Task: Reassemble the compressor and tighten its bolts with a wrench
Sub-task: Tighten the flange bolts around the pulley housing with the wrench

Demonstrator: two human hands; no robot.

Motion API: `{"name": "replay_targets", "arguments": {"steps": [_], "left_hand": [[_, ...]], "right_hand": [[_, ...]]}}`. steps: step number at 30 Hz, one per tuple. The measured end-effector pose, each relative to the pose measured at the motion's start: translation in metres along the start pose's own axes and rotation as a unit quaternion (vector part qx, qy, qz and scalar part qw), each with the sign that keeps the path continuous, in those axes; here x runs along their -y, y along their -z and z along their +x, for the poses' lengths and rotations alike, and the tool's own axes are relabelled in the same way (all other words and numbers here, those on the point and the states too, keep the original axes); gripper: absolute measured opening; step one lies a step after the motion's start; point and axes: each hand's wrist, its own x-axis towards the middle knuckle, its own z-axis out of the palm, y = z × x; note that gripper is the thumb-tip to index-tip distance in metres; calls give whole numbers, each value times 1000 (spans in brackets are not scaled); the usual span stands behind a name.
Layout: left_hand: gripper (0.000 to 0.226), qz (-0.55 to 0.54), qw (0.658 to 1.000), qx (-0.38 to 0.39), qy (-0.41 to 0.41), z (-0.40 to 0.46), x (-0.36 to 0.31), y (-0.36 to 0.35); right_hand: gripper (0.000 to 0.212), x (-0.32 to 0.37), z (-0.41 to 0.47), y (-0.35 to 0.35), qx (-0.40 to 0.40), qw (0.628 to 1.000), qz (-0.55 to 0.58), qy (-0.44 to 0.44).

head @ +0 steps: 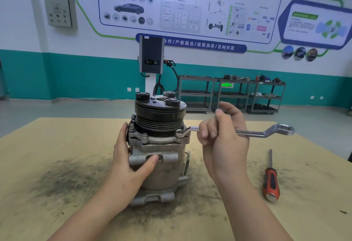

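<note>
The compressor (158, 145) stands upright on its end near the middle of the table (57, 164), its black pulley (160, 113) on top. It looks like heavy, rigid cast metal, unlikely to slide but liable to twist under wrench load, so the ribbed body below the flange is the sensible place to brace it. The left hand (131, 157) is wrapped around that body from the compressor's left side, thumb pressed on a front lug. The right hand (222, 136) is closed on the shank of the wrench (253, 133), whose near ring end sits over a bolt (179, 132) on the compressor's right flange. Another bolt (145, 136) shows at the front. A red-handled screwdriver (270, 180) lies well right of the compressor, clear of the wrench's swing. Dark grit surrounds the base.
</note>
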Motion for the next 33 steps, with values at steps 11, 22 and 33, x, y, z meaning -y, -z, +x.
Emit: {"name": "replay_targets", "arguments": {"steps": [11, 22, 33], "left_hand": [[85, -12, 1000, -1, 6, -1, -2, 0], [90, -19, 1000, 1, 7, 1, 0, 0], [83, -10, 1000, 3, 4, -2, -4, 0]], "right_hand": [[22, -7, 11, 9, -34, 980, 146, -132], [26, -1, -32, -13, 166, 926, -265, 214], [20, 2, 6, 4, -4, 997, 65, -52]]}}
